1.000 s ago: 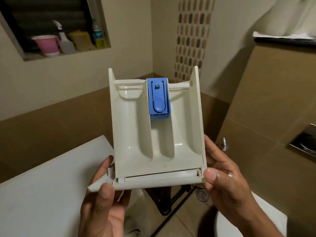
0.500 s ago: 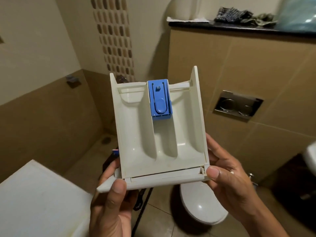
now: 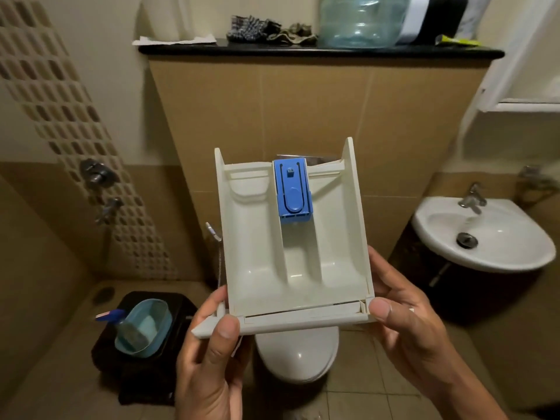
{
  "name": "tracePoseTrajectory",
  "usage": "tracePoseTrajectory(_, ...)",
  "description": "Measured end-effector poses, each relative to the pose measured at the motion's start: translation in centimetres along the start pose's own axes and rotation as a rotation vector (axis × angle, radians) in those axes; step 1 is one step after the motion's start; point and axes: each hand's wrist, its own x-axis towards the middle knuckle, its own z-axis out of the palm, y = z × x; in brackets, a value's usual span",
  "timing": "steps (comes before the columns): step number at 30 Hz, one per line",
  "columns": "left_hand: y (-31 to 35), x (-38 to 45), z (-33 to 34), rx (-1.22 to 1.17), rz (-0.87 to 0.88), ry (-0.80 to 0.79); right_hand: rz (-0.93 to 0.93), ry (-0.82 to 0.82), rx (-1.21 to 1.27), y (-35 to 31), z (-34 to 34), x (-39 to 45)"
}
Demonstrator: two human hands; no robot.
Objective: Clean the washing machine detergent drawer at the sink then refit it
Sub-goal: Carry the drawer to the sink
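1. Both hands, left [image 3: 209, 356] and right [image 3: 409, 331], grip the detergent drawer [image 3: 291, 262] in mid-air above the toilet [image 3: 298, 353].
2. Sink [image 3: 485, 237] at right; dark shelf [image 3: 318, 51] above tan tiles.

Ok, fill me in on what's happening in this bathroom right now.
A person is holding a white detergent drawer out in front of them with both hands, above the toilet. The left hand grips its near left corner and the right hand grips the near right corner. A blue insert sits in the drawer's middle compartment. The sink is off to the right, with no water visibly running, and the drawer has not reached it yet.
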Motion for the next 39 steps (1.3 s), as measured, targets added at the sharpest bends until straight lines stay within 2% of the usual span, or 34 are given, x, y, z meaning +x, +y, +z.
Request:
tracePoseTrajectory(11, -7.3, -0.8, 14.9, 0.0, -0.038, -0.2, -0.075, 0.143, -0.015, -5.8, -15.2, -3.5)
tracePoseTrajectory(23, -16.5, -0.3, 26.1, 0.033, -0.175, -0.33, -0.09, 0.309, 0.032, -7.9, -28.6, -6.9)
tracePoseTrajectory(31, -22.2, 3.5, 32.4, 0.044, -0.267, -0.439, -0.11, 0.471, -0.01, -8.5, -36.0, -6.1)
tracePoseTrajectory(39, -27.4, 8.3, 39.9, 0.058, -0.374, -0.53, -0.059, 0.529, -0.091, -10.1, -44.1, -3.2)
